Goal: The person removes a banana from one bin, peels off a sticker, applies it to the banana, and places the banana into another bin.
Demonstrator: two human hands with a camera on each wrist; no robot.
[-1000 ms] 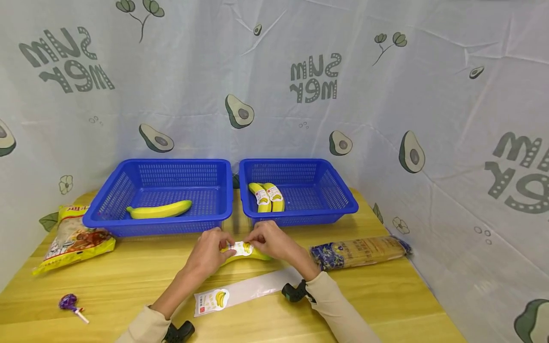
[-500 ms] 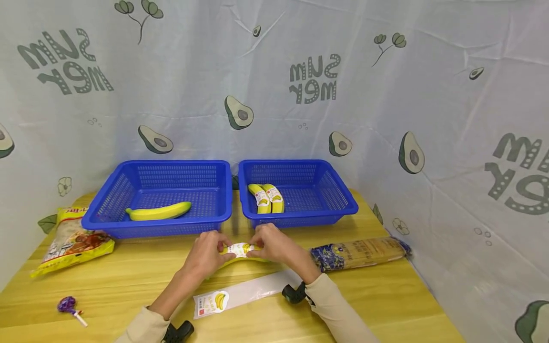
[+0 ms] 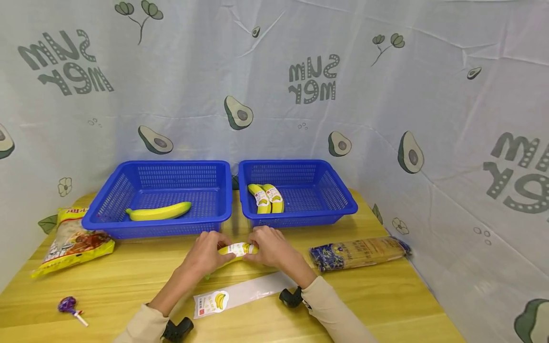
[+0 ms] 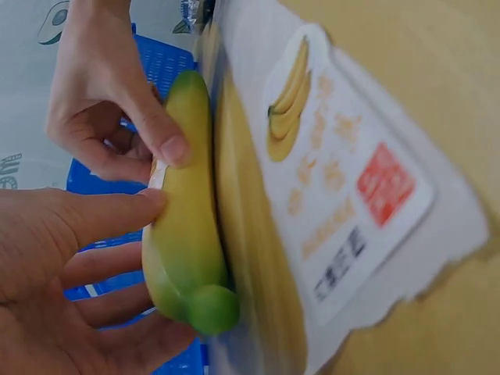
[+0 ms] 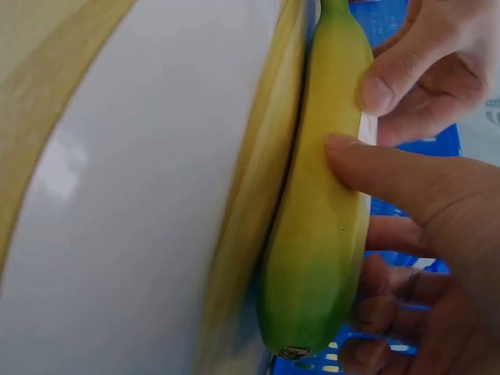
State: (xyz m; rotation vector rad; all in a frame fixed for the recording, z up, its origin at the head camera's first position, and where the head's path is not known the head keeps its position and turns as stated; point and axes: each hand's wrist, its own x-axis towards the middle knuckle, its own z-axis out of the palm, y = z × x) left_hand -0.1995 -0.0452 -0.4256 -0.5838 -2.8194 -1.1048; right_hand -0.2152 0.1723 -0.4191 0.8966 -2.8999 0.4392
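Note:
In the head view, a yellow banana point(image 3: 236, 257) with a white label point(image 3: 238, 248) across its top lies on the table, held between both hands. My left hand point(image 3: 207, 253) grips its left part, with the thumb on the near side by the label. On the other side my right hand point(image 3: 271, 248) holds the right part and hides that end. Both thumbs press the banana's side close together in the left wrist view, near the label's edge, and the green stem end point(image 4: 211, 308) points toward that camera. The right wrist view shows the banana's dark tip point(image 5: 295, 351).
A backing strip point(image 3: 253, 291) with one banana label lies in front. Behind stand two blue baskets: the left basket point(image 3: 156, 164) holds one plain banana, the right basket point(image 3: 300, 164) two labelled ones. A yellow food bag point(image 3: 77, 243), a lollipop point(image 3: 68, 306) and a noodle pack point(image 3: 360, 252) lie around.
My right hand has shifted its fingers from the label's upper right edge to a grip around the banana's right part, thumb on the near side. The left hand stays nearly in place.

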